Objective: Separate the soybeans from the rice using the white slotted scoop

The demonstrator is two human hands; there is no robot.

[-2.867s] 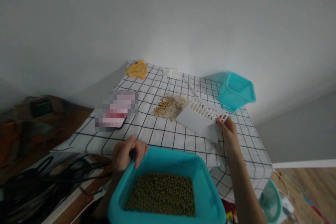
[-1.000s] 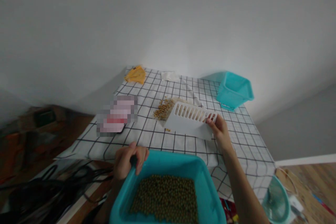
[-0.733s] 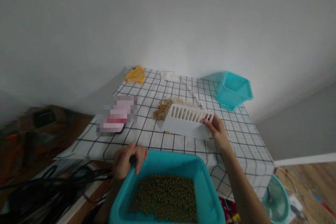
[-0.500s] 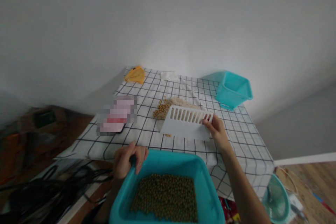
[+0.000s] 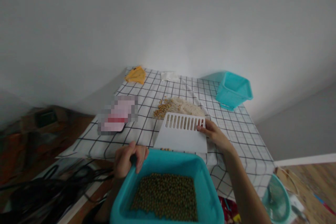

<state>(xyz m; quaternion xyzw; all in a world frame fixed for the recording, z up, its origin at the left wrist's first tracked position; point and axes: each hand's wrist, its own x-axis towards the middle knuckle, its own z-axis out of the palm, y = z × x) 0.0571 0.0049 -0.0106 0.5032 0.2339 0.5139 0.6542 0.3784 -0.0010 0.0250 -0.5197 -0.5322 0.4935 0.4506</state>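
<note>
My left hand point(image 5: 130, 159) is closed over the upper left corner of a turquoise plastic bin point(image 5: 207, 182) at the table's front edge. Round, dark greenish-brown beans point(image 5: 165, 196) cover the bin's floor. My right hand point(image 5: 213, 133) pinches the upper right corner of a white slotted plastic panel point(image 5: 181, 138). That panel slants over the tablecloth, its lower edge close to the bin's far rim. A few yellow beans point(image 5: 166, 149) show at this edge. Behind it lies a pile of yellow beans point(image 5: 163, 108) beside pale grains point(image 5: 186, 106), partly hidden by the panel.
A second turquoise bin point(image 5: 233, 89) stands at the table's back right. A yellow cloth point(image 5: 135, 75) and a white tissue point(image 5: 169, 76) lie at the back. At left is a blurred-out pink item point(image 5: 118, 115). Black cables point(image 5: 78, 182) hang low left; a turquoise strainer point(image 5: 277, 199) is low right.
My right hand has drawn the white slotted panel toward me and slightly left, close to the bin's far rim. More of the pale grains show behind it. My left hand has stayed put.
</note>
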